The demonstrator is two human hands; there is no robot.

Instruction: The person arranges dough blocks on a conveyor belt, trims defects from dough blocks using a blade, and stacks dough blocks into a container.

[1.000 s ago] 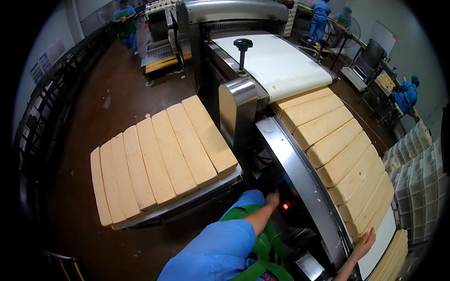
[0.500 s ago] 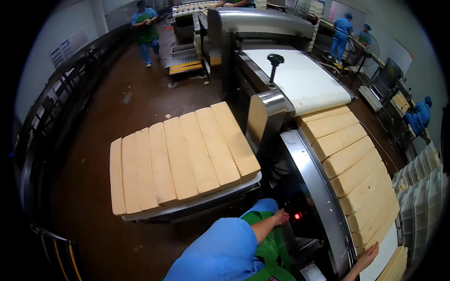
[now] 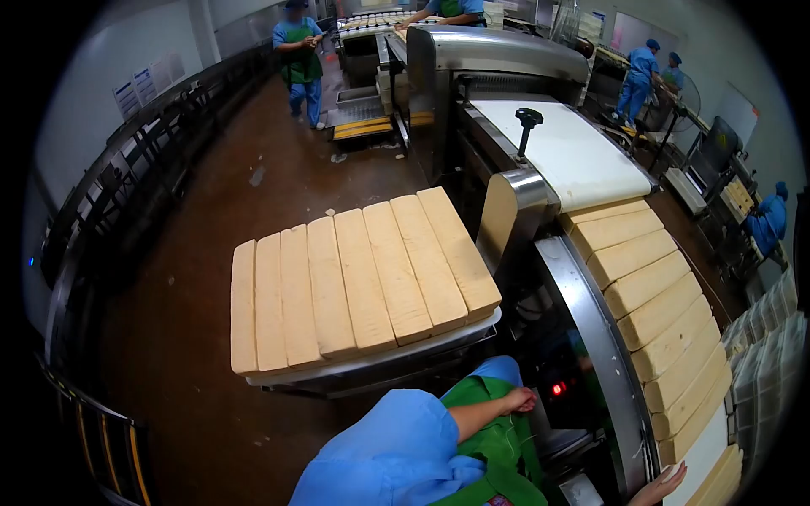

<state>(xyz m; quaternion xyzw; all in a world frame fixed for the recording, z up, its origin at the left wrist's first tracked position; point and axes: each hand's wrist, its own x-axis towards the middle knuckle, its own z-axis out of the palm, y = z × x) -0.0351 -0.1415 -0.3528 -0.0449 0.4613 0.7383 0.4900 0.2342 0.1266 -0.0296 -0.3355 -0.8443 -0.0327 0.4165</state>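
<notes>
My left hand hangs over my green apron, left of a red lit display. Its fingers are loosely curled, and nothing shows in them. At the bottom right, my right hand is at the near end of a row of long pale-tan loaf-like blocks. Its fingers are stretched out close to the nearest block; whether they touch it I cannot tell. The row lies side by side on a white belt. Another layer of similar blocks sits on a white tray to my left.
A steel machine with a white belt and a black knob stands ahead. A person in a green apron stands at the far left aisle. Dark railings line the left wall. Stacked crates stand right.
The view has shifted, so the blocks and machine appear farther right. My right hand sits lower in view, mostly at the bottom edge. The person in the aisle appears closer.
</notes>
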